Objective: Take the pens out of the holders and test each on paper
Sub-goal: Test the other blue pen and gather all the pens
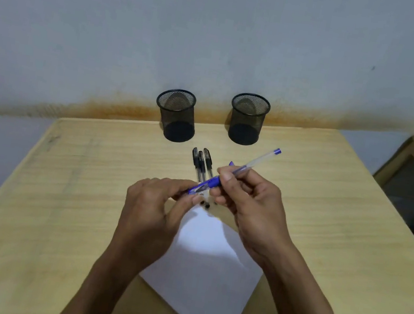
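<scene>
Both holders look empty, so imo we're mid-test: right hand (245, 199) grip pinching blue pen (236, 172), left hand (153, 208) pinching its cap (196, 189) at 8 o'clock, next pull it & scribble on paper (204, 266).

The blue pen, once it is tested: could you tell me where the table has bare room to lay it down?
Bare wood lies left of the paper and right of it, toward the table edge. The strip between the holders and the paper is crowded with three black pens and both hands holding the blue pen.
</scene>
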Available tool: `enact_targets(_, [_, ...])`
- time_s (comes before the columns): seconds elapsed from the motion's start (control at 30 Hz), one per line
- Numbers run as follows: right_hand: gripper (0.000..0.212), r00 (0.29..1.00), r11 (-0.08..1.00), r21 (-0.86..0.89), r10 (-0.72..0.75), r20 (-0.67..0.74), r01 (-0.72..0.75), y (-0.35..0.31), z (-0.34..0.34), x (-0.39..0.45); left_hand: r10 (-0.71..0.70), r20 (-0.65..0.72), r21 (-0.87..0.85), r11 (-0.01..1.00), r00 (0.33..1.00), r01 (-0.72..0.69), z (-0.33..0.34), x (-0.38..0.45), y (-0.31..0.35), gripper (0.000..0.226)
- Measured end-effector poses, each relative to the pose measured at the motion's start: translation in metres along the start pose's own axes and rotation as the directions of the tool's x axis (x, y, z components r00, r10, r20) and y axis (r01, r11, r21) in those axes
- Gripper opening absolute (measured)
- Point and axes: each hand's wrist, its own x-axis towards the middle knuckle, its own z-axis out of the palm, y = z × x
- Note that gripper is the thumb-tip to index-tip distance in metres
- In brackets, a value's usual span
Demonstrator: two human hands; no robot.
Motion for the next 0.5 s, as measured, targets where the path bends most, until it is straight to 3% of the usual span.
enact_targets(0.27, [0.021,0.996,0.994,-0.09,-0.048,0.077,0.055,0.0,0.003,0.0,-0.026,-0.003,0.006,1.0,1.0,0.026,-0.006,-0.001,-0.001,0.012])
enact_targets(0.4, [0.015,0.973,0.98,0.106,-0.149,-0.179,0.17,-0.03,-0.033,0.023,-0.26,-0.103,0.025,0.964,0.96,0.264,-0.037,-0.009,-0.024,0.008])
enact_targets(0.5, [0.016,0.968,0.975,0.025,-0.218,-0.128,0.223,-0.041,-0.044,0.032,-0.332,-0.14,0.128,0.928,0.933,0.35,-0.061,-0.008,-0.051,0.004])
